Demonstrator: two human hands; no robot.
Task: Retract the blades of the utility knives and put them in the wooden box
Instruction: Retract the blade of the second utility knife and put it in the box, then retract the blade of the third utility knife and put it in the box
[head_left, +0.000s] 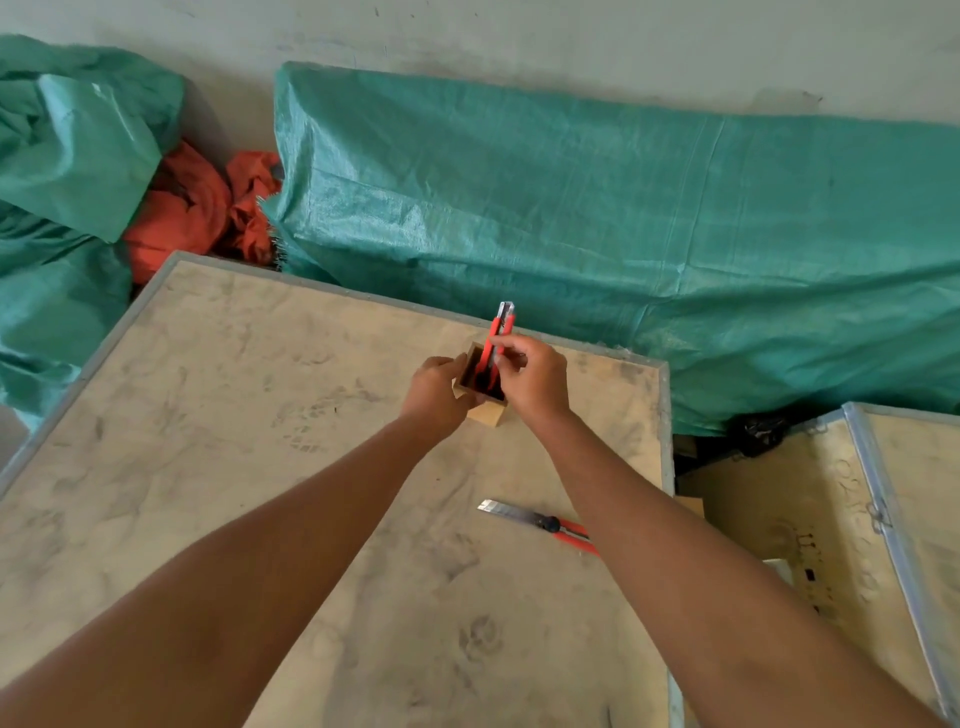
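A small wooden box (487, 414) stands upright on a dusty plywood crate top (260, 441). My left hand (434, 392) grips the box's left side. My right hand (530, 379) pinches a red utility knife (500, 327) that stands tilted with its lower end inside the box and its metal tip pointing up and away. At least one more red handle shows inside the box. Another red utility knife (537, 524) lies on the crate top under my right forearm, its blade extended toward the left.
Green tarpaulin-covered bundles (623, 234) lie behind the crate, with orange cloth (197, 213) between them. A second wooden crate (831, 519) with metal edging stands to the right, across a narrow gap.
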